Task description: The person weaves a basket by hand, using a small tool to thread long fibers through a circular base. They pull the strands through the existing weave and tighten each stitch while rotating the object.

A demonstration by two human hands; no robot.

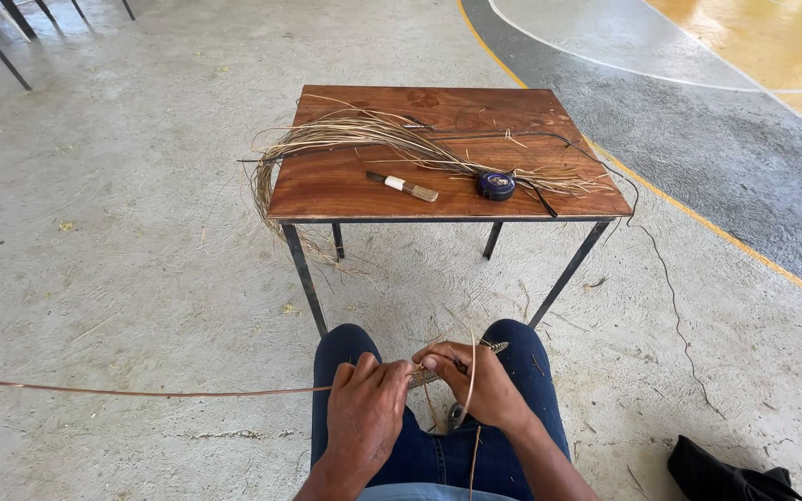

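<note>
- Both hands pinch work: left hand (pixel 364 404) grips a long strand (pixel 141 392), right hand (pixel 475 380) a woven strip (pixel 447 364).
- Hard pulling could likely snap the strand.
- Slack may loosen the strip's weave.

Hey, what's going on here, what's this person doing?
A seated person works a small woven piece over the knees. The left hand pinches a long strand that runs off to the left; the right hand holds the piece. On the wooden table ahead lie a bundle of fibres, a brush and a tape measure.
</note>
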